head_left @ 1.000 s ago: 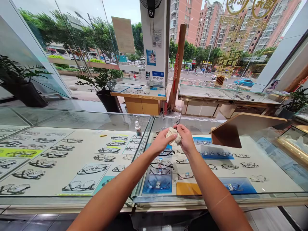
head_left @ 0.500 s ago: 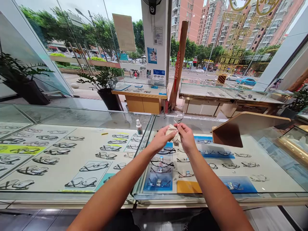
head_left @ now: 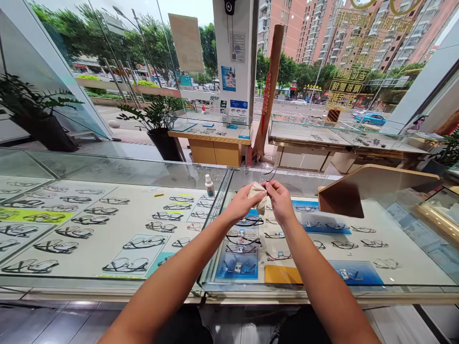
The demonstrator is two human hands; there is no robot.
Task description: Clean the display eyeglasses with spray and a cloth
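Above the glass display case, my left hand (head_left: 243, 203) is closed on a crumpled pale cleaning cloth (head_left: 257, 193). My right hand (head_left: 280, 200) is beside it, its fingers pinching a thin-framed pair of eyeglasses (head_left: 268, 176). One round lens of the eyeglasses sticks up above the fingertips; the rest is hidden by the cloth and hands. The cloth lies against the eyeglasses between both hands. To the left of my hands a small white spray bottle (head_left: 209, 186) stands upright on the glass top.
Beneath the glass, many eyeglasses (head_left: 125, 265) lie in rows. A brown angled board (head_left: 344, 203) stands on the case at right. Behind are a potted plant (head_left: 163, 138), a wooden post (head_left: 270, 95) and another display counter (head_left: 215, 150). A yellow stick-like piece (head_left: 158, 195) lies at left.
My hands stay close together on the cloth and eyeglasses, and the visible lens has tilted slightly. The whole view has shifted a little.
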